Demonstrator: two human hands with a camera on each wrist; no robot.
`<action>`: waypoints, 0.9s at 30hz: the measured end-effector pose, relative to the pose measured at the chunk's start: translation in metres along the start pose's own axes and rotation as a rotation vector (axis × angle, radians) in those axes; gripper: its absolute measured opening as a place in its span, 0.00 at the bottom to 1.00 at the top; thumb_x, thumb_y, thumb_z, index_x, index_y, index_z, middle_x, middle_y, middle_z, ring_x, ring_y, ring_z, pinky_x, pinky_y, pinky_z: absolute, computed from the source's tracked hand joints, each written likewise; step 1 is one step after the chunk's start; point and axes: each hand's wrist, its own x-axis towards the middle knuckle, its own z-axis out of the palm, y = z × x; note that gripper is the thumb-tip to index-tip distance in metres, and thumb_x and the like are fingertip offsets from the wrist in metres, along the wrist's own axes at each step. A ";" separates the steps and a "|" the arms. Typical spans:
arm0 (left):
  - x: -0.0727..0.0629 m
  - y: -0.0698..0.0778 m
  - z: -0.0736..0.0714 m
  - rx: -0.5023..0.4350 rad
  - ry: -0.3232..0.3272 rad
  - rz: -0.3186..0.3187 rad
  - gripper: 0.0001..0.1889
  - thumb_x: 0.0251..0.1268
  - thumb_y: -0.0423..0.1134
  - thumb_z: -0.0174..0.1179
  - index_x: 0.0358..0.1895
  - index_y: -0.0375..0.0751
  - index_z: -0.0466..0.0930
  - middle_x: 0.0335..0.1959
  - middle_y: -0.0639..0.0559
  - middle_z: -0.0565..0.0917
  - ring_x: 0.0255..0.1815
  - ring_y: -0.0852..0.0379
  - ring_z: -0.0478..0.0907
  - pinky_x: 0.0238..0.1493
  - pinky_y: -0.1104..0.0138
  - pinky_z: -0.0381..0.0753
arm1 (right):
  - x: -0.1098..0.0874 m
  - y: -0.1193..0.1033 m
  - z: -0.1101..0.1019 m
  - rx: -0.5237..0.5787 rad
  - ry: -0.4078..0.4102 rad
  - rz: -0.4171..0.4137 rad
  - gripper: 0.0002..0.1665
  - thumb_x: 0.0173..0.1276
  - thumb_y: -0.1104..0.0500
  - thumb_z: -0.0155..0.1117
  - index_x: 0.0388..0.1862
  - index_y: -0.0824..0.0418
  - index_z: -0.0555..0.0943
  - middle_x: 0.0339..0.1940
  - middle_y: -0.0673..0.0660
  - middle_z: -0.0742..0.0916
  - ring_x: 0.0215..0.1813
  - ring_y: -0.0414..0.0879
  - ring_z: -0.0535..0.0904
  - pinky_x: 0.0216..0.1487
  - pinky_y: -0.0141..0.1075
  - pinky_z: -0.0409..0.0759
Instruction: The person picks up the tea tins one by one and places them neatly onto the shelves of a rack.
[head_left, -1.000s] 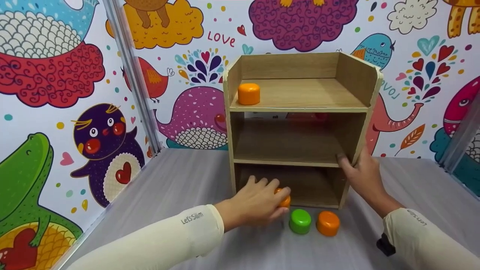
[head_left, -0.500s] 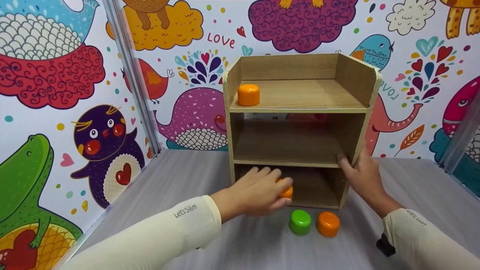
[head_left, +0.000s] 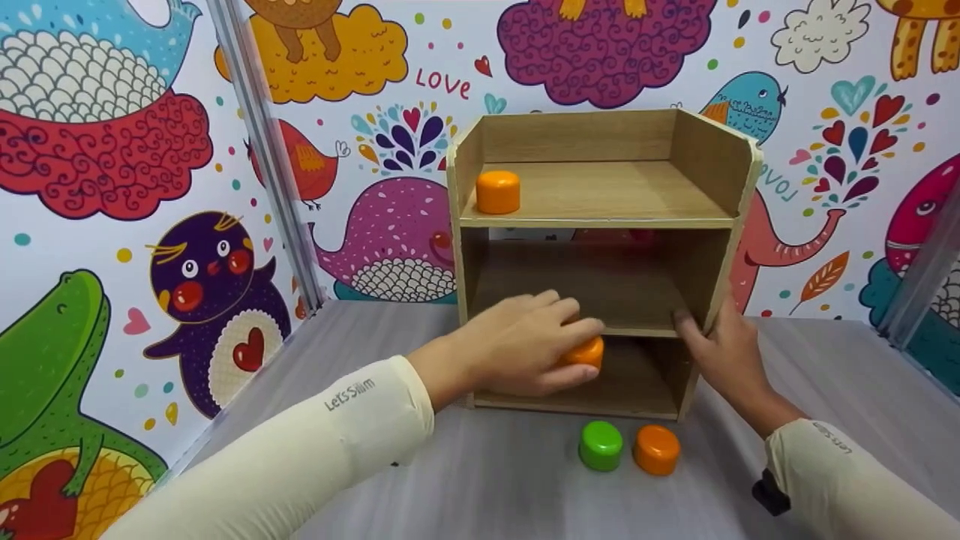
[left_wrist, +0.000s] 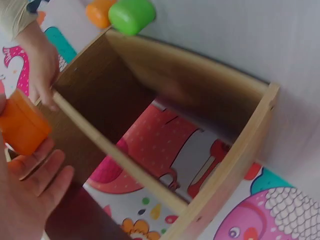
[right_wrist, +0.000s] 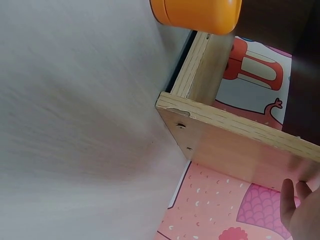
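My left hand point(head_left: 517, 341) holds an orange cylinder with rounded edges point(head_left: 586, 354) before the middle board of a small wooden shelf point(head_left: 577, 221). In the left wrist view the orange cylinder point(left_wrist: 22, 122) sits against the thumb side of the palm. My right hand point(head_left: 727, 360) grips the shelf's right side panel, thumb inside and fingers outside; its fingertips point(right_wrist: 287, 200) show against the outer face in the right wrist view. Another orange cylinder point(head_left: 498, 192) stands on the top board at the left. A green cylinder point(head_left: 601, 445) and a third orange one point(head_left: 656, 450) stand on the table.
The shelf has an upper tray with raised walls and two open compartments below. It stands on a grey table point(head_left: 360, 487), near a wall point(head_left: 390, 142) printed with cartoon animals. A metal corner post point(head_left: 259, 150) rises at the left.
My left hand has lifted the orange cylinder from the bottom compartment's front up to the middle board's level, slightly rightward. The right hand keeps its hold; the other cylinders stay put.
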 end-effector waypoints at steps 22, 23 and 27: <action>0.031 -0.038 -0.064 0.074 0.157 -0.068 0.28 0.83 0.64 0.52 0.73 0.53 0.82 0.57 0.51 0.87 0.61 0.48 0.77 0.65 0.50 0.73 | 0.000 0.001 0.000 0.012 -0.011 0.000 0.44 0.83 0.53 0.65 0.88 0.61 0.56 0.72 0.74 0.80 0.66 0.78 0.82 0.60 0.72 0.77; 0.033 -0.039 -0.066 0.076 0.154 -0.078 0.28 0.83 0.64 0.52 0.73 0.53 0.82 0.57 0.51 0.87 0.61 0.48 0.77 0.65 0.50 0.73 | 0.000 0.001 0.000 0.009 -0.007 -0.004 0.44 0.83 0.53 0.65 0.87 0.62 0.57 0.71 0.75 0.81 0.65 0.77 0.83 0.60 0.72 0.77; 0.037 -0.045 -0.074 0.080 0.157 -0.107 0.27 0.84 0.63 0.51 0.71 0.53 0.82 0.55 0.50 0.87 0.60 0.47 0.77 0.63 0.49 0.73 | 0.000 0.000 0.000 0.012 -0.005 -0.013 0.43 0.82 0.54 0.65 0.87 0.62 0.57 0.71 0.75 0.81 0.65 0.78 0.83 0.59 0.72 0.77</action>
